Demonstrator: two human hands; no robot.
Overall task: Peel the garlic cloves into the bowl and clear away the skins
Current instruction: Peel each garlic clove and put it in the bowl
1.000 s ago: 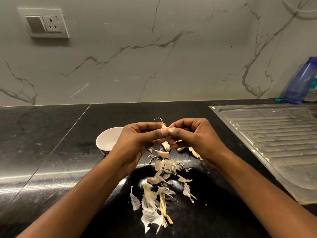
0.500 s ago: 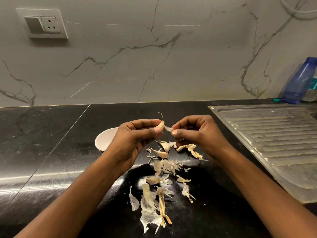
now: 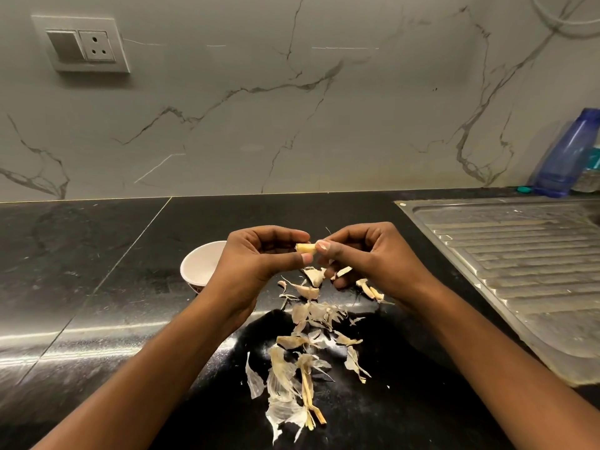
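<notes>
A pale yellow garlic cloves piece, one clove (image 3: pixel 306 248), is held in the air between both hands above the black counter. My left hand (image 3: pixel 256 264) pinches its left end between thumb and forefinger. My right hand (image 3: pixel 367 254) pinches its right end with thumb and fingertips, a thin wisp of skin sticking up there. A white bowl (image 3: pixel 200 264) stands on the counter just behind my left hand, partly hidden; its contents do not show. Several loose skins (image 3: pixel 302 358) lie scattered below the hands, with a couple of unpeeled cloves (image 3: pixel 308 289) among them.
A steel sink drainboard (image 3: pixel 519 264) fills the counter's right side. A blue plastic bottle (image 3: pixel 566 154) stands at the back right against the marble wall. A switch and socket plate (image 3: pixel 82 45) sits on the wall at upper left. Black counter (image 3: pixel 81 271) stretches to the left.
The hands parted slightly half a second ago, pulling skin off, then closed in again. The clove now shows bare and yellow between the fingertips.
</notes>
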